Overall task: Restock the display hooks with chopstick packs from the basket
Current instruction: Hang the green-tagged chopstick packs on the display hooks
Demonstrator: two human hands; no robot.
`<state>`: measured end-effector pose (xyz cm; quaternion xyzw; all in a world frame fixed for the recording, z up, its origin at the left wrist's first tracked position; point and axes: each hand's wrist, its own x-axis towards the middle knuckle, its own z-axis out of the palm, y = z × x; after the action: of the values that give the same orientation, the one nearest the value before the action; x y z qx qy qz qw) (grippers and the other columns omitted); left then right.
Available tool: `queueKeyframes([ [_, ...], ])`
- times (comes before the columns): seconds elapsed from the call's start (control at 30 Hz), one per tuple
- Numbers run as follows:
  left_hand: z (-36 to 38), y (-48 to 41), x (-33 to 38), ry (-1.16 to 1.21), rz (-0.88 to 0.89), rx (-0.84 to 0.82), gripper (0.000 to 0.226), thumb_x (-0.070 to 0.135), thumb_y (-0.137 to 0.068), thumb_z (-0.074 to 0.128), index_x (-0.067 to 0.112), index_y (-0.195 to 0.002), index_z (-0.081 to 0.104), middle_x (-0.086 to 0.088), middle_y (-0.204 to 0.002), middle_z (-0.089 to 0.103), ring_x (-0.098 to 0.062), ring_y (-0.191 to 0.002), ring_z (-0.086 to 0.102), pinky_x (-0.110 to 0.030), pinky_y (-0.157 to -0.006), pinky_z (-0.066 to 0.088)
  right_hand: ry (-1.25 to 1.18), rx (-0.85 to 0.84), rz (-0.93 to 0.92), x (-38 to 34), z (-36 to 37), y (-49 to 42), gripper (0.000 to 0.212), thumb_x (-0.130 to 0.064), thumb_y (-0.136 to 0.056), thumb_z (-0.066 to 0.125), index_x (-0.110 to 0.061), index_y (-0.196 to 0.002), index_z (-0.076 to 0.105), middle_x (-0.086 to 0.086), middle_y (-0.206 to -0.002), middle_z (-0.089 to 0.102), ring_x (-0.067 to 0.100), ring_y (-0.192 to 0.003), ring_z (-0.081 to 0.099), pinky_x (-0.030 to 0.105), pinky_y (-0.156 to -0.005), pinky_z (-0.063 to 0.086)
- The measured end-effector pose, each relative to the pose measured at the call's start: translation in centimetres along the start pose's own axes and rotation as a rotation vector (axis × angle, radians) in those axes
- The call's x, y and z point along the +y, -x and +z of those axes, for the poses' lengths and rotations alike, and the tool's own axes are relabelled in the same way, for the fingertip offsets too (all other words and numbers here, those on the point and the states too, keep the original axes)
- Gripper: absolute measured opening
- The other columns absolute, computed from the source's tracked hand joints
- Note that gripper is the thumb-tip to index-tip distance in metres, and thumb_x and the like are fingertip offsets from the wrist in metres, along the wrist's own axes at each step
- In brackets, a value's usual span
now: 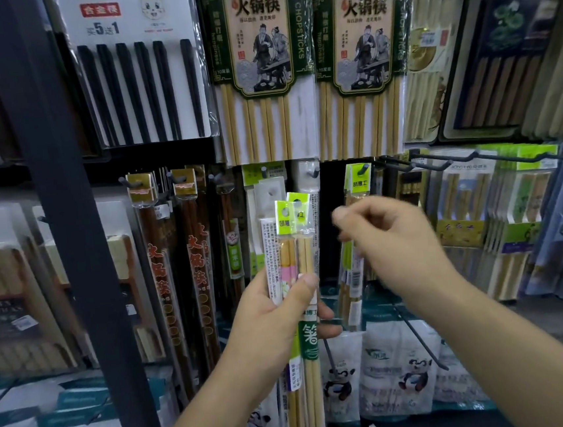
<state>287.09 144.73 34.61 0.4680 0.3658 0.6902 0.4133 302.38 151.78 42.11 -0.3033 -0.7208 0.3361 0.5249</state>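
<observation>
My left hand [276, 317] grips a small bundle of slim chopstick packs [293, 246] with green header cards, held upright in front of the display. My right hand [389, 240] is raised to their right, blurred, its fingers curled with thumb and forefinger close together; whether it pinches anything I cannot tell. Just behind it a matching green-topped pack [359, 180] hangs on a hook. Bare black hooks [402, 163] stick out to the right. No basket is in view.
Large bamboo chopstick packs [259, 71] hang above. Dark red-lettered packs [161, 266] hang at left beside a black upright post [65, 199]. Panda-printed bags [401, 367] stand on the shelf below, where a long bare hook [419, 337] juts out.
</observation>
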Motion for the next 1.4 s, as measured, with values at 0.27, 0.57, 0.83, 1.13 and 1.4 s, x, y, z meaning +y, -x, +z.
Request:
queueKeyframes([
  [0.27, 0.3, 0.1, -0.2, 0.005, 0.018, -0.021, 0.023, 0.041, -0.088, 0.075, 0.030, -0.108, 0.072, -0.014, -0.099, 0.077, -0.035, -0.084, 0.077, -0.047, -0.070, 0.063, -0.148, -0.151, 0.107, 0.4, 1.5, 1.0, 0.015, -0.031, -0.094, 0.070, -0.024, -0.083, 0.074, 0.001, -0.069, 0.061, 0.008, -0.063, 0.054, 0.025, -0.060, 0.049],
  [0.57, -0.4, -0.3, 0.1, -0.085, 0.032, 0.128, 0.020, 0.044, -0.082, 0.067, 0.025, -0.086, 0.071, -0.002, -0.074, 0.068, -0.016, -0.065, 0.064, -0.028, -0.062, 0.058, -0.189, -0.006, 0.121, 0.1, 0.9, -0.8, 0.018, -0.031, -0.095, 0.070, -0.023, -0.080, 0.074, -0.008, -0.058, 0.058, 0.007, -0.053, 0.052, 0.013, -0.048, 0.039],
  [0.83, -0.9, -0.2, 0.8, -0.106, 0.031, 0.096, 0.027, 0.043, -0.085, 0.063, 0.017, -0.082, 0.068, -0.004, -0.070, 0.066, -0.018, -0.056, 0.061, -0.027, -0.053, 0.054, -0.092, 0.069, 0.089, -1.4, 2.3, -3.4, 0.026, -0.034, -0.097, 0.065, -0.019, -0.079, 0.075, -0.002, -0.062, 0.060, 0.008, -0.053, 0.051, 0.020, -0.050, 0.041],
  [1.13, -1.5, -0.2, 0.9, -0.114, 0.048, 0.051, 0.041, 0.048, -0.089, 0.064, 0.011, -0.106, 0.064, -0.005, -0.070, 0.057, -0.014, -0.049, 0.044, -0.024, -0.043, 0.040, 0.007, 0.112, 0.103, -0.4, 2.8, -3.6, 0.039, -0.036, -0.097, 0.065, -0.002, -0.077, 0.067, 0.001, -0.055, 0.044, 0.015, -0.052, 0.043, 0.027, -0.055, 0.042],
  [1.4, -1.2, 0.0, 0.9, -0.104, 0.086, 0.001, 0.033, 0.060, -0.091, 0.062, 0.028, -0.100, 0.059, 0.000, -0.078, 0.059, -0.012, -0.053, 0.046, -0.023, -0.045, 0.040, 0.202, 0.105, 0.057, 0.5, 2.4, -2.4, 0.023, -0.042, -0.094, 0.067, -0.029, -0.076, 0.070, -0.010, -0.069, 0.071, 0.010, -0.057, 0.066, 0.028, -0.060, 0.050],
])
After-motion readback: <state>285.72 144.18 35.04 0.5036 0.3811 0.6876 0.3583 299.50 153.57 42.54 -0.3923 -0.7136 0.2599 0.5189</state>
